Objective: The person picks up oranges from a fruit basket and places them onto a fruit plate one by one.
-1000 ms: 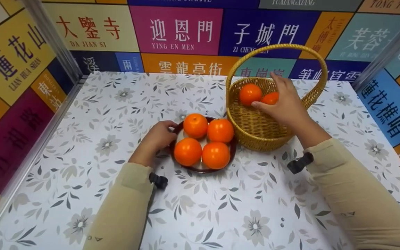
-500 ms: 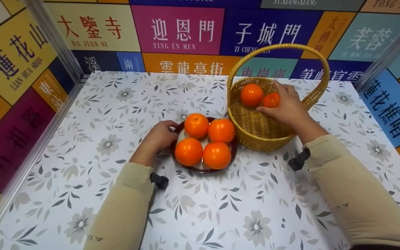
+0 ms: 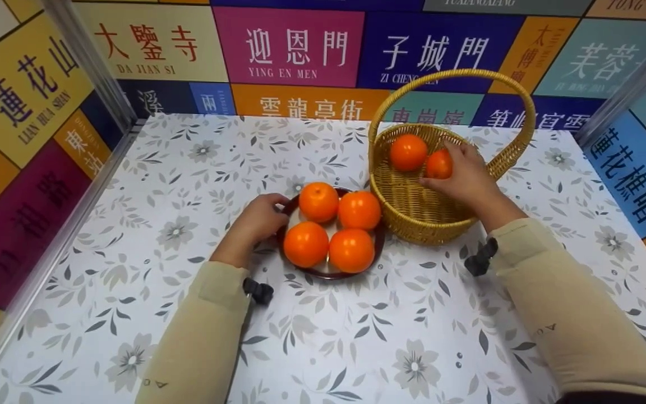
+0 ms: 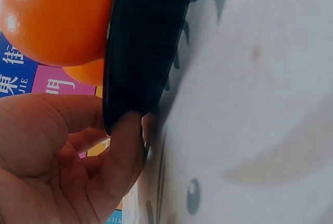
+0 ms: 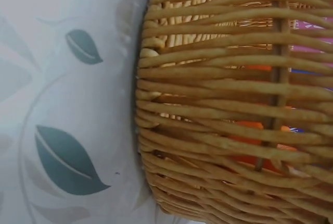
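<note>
My left hand point(image 3: 258, 219) pinches the left rim of a dark-rimmed round plate point(image 3: 331, 276). Several oranges sit on that plate, among them a front-left orange point(image 3: 306, 244). In the left wrist view, the fingers point(image 4: 125, 140) hold the plate's dark edge point(image 4: 148, 36), and an orange point(image 4: 57, 15) shows above it. Inside the wicker basket point(image 3: 424, 227) my right hand point(image 3: 466, 179) grips an orange point(image 3: 439, 164), its thumb in front and fingers behind. A second orange point(image 3: 409, 152) lies to its left. The basket wall point(image 5: 223, 99) hides the right hand in the right wrist view.
The basket's tall arched handle point(image 3: 452, 73) rises over the right hand. Basket and plate stand side by side on a floral tablecloth point(image 3: 323, 348). Panels with printed characters point(image 3: 289, 50) wall in the back and both sides.
My right hand has lowered into the basket, and its spread fingers have closed round the right-hand orange. The left hand stays at the plate's rim.
</note>
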### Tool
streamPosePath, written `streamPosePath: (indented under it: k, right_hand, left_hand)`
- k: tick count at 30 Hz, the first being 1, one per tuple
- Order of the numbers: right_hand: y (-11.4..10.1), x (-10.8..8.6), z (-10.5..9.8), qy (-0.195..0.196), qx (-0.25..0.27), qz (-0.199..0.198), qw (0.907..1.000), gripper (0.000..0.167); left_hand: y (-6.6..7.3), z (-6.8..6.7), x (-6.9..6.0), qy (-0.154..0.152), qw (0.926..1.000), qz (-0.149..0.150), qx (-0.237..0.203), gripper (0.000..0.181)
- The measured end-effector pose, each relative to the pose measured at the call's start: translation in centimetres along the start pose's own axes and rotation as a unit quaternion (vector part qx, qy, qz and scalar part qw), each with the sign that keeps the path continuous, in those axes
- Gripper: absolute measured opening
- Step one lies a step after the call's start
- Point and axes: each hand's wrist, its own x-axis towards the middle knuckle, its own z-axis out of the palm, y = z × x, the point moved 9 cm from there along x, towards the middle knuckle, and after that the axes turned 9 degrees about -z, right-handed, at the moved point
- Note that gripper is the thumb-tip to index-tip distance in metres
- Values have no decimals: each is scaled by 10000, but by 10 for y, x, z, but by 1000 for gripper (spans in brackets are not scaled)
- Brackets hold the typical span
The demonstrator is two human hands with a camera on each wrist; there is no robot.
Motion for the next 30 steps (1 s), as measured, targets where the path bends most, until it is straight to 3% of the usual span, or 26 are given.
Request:
streamPosePath:
  k: [20,30]
  right_hand:
    - [5,2,-3,77,-425,155,9989,82]
    - [5,2,-3,-30,-532,143,9985,81]
  left_hand:
    - [2,-1,0,-4,9999,22,151,41]
    - [0,-1,-1,-25,10000,74,-3,41]
